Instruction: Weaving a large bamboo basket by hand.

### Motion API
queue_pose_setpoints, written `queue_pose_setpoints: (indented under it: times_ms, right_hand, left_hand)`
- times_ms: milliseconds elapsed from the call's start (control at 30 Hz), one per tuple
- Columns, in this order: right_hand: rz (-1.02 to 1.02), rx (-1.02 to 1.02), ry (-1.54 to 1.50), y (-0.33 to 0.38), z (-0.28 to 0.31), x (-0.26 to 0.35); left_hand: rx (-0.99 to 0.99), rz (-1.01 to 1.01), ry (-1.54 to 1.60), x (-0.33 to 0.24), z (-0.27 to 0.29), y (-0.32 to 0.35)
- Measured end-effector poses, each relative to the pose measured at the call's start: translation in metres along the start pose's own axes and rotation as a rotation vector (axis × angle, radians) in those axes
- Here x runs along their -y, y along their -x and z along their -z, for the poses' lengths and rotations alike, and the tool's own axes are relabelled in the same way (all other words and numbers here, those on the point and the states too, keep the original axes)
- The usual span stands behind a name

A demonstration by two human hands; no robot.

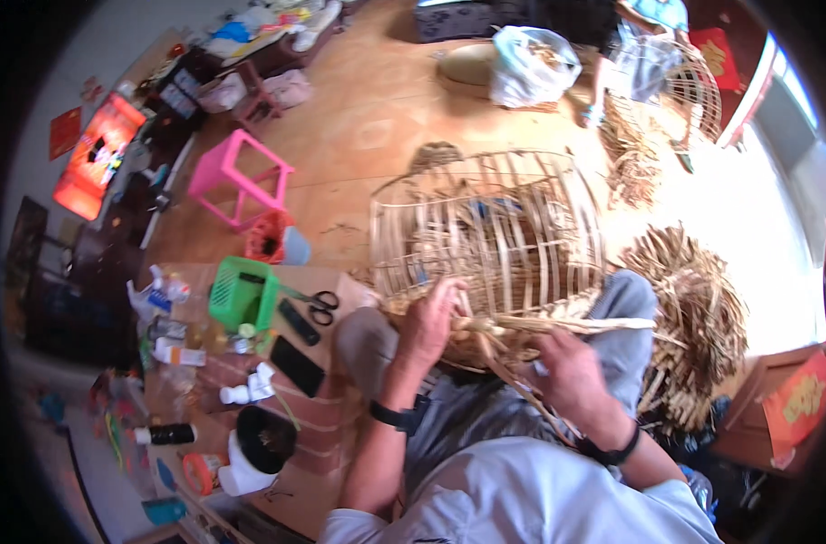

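A large, open-ribbed woven basket [485, 222] of pale dried strips lies across my knees, its near edge toward me. My left hand [431, 322] is closed on that near edge, with the fingertips at the ribs. A bundle of dried strands [576, 324] runs from there to the right along the edge. My right hand [572, 376] is just below this bundle, its fingers bent and blurred; what they grip is hidden. A long loose strand [522, 385] slants down from the edge past my right hand.
At left is a low table [327, 444] with a green plastic basket [243, 295], scissors [322, 308], a black phone [297, 366] and bottles. A heap of dried strips [694, 317] lies to my right. A pink stool [241, 179] stands beyond. Another person [649, 63] sits at the far right with a ribbed basket.
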State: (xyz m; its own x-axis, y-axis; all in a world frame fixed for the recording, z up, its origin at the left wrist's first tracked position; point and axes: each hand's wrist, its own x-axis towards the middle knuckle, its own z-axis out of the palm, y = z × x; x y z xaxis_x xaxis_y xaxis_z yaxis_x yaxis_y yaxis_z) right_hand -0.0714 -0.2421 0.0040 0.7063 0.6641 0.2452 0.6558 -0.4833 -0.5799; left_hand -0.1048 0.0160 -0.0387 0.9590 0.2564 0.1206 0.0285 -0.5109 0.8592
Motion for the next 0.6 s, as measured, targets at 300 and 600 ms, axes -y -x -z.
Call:
queue_pose_setpoints:
  times_ms: [300,600]
  right_hand:
    - [-0.622,0.523,-1.069,0.002,-0.041,-0.008]
    - [-0.524,0.445,-0.888,0.001,0.009,-0.049]
  left_hand:
    - [-0.144,-0.145,-0.269,-0.001,-0.022,-0.002]
    - [-0.175,-0.232,-0.323,0.002,-0.022,-0.003]
